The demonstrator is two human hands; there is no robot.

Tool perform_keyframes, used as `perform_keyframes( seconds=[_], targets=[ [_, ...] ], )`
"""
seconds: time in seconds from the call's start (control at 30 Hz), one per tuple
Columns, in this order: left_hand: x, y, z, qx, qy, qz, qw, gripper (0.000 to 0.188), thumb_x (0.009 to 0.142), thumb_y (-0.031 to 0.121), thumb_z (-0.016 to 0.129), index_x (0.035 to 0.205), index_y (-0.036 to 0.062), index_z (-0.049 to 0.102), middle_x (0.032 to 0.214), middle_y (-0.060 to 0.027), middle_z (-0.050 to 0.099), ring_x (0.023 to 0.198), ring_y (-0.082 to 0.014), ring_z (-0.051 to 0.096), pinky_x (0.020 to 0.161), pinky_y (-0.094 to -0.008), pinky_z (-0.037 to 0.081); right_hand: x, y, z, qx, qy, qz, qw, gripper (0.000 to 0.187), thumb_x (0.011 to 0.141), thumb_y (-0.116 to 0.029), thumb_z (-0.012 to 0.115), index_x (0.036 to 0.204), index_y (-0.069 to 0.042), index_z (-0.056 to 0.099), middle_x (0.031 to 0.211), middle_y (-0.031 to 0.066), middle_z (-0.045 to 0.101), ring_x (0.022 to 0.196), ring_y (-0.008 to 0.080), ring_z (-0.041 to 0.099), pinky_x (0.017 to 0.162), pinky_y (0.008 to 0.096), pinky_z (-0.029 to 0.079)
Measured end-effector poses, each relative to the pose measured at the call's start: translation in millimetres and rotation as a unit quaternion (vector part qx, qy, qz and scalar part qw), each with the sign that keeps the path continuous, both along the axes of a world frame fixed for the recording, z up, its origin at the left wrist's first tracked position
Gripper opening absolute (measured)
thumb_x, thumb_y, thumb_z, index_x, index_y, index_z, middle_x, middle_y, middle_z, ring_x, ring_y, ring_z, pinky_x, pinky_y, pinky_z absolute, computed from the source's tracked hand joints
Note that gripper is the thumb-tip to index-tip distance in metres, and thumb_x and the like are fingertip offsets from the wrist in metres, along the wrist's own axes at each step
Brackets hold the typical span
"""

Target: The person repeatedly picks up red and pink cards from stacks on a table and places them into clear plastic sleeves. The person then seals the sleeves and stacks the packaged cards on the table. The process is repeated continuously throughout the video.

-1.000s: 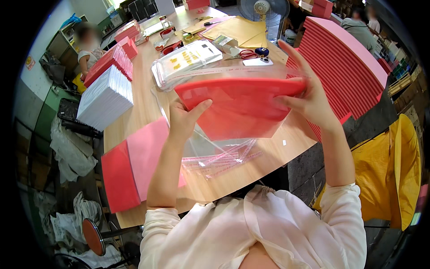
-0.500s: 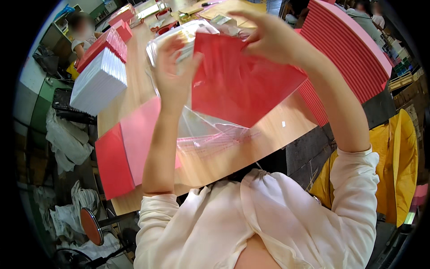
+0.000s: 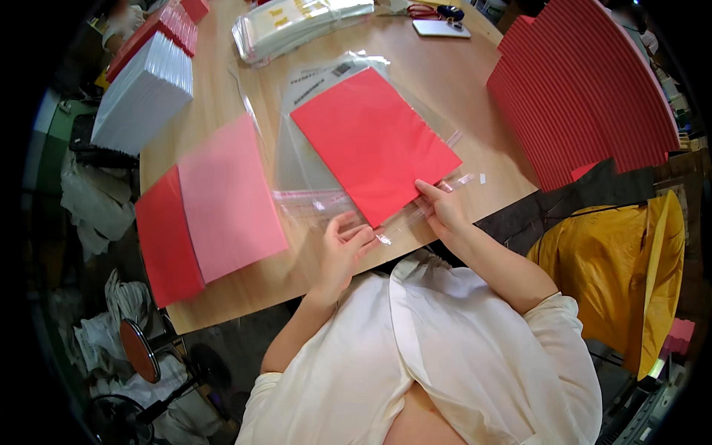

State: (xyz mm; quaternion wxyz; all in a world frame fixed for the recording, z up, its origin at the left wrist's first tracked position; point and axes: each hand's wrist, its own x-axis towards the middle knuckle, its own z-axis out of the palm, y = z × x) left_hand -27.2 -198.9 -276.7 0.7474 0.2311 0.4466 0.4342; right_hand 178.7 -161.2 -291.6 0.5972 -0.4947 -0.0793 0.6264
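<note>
Red packet: the red packet [image 3: 374,144] lies flat on the desk [image 3: 475,89], turned askew, one corner toward the person; it serves here as landmark.
Right hand: the right hand [image 3: 439,209] is at the lower right edge of the red packet; its grip is narrow and holds this edge, with the thumb on top.
Left hand: the left hand [image 3: 347,243] is at the nearest corner of the red packet; its fingers are half curled at the clear film [image 3: 400,228], but one cannot tell if they pinch it.
Clear film: it sticks out along the lower right edge of the red packet; how far it covers the packet is hard to tell.
Good handling: it seems best to hold the edge lightly, smooth the film outward without creases, and not bend the corner.
Clear bags: the clear bags [image 3: 300,165] lie under and left of the red packet; one bears dark printing and a barcode-like block, too small to read.
Bag stack: the wrapped stack [image 3: 297,28], beyond the red packet, shows yellow print, not readable.
Pink sheet: left of the red packet, the pink sheet [image 3: 230,200] shows no writing.
</note>
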Motion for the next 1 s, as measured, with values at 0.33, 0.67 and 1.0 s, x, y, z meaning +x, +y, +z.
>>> perform_keyframes(
  seconds=[0.33, 0.67, 1.0],
  targets=[
    [-5, -2, -4, 0.079, 0.076, -0.039, 0.993, 0.062, 0.084, -0.008, 0.062, 0.135, 0.0016, 0.027, 0.107, -0.0194, 0.059, 0.099, -0.0279, 0.067, 0.086, -0.0357, 0.057, 3, -33, 54, 0.147, -0.476, 0.392, 0.773, 0.014, 0.087, -0.016, 0.068, 0.084, -0.003, 0.063, 0.071, 0.0080, 0.064, 0.066, 0.0220, 0.064, 0.059, 0.0315, 0.052],
    [-9, -5, 5, 0.003, 0.080, -0.012, 0.997, 0.052, 0.093, 0.003, 0.057, 0.136, 0.0021, 0.028, 0.112, -0.0171, 0.054, 0.099, -0.0267, 0.065, 0.086, -0.0367, 0.058, -26, -28, 37, 0.333, -0.572, 0.432, 0.613, 0.014, 0.080, -0.008, 0.069, 0.091, -0.006, 0.061, 0.094, 0.0083, 0.059, 0.087, 0.0273, 0.061, 0.072, 0.0383, 0.050],
    [-15, -5, 13, 0.009, 0.050, -0.021, 0.998, 0.043, 0.096, 0.003, 0.049, 0.134, -0.0007, 0.029, 0.120, -0.0198, 0.049, 0.103, -0.0303, 0.064, 0.092, -0.0392, 0.055, -27, -25, 40, 0.325, -0.559, 0.458, 0.610, 0.010, 0.082, -0.009, 0.066, 0.087, -0.003, 0.059, 0.088, 0.0108, 0.060, 0.084, 0.0302, 0.061, 0.070, 0.0399, 0.050]
  ],
)
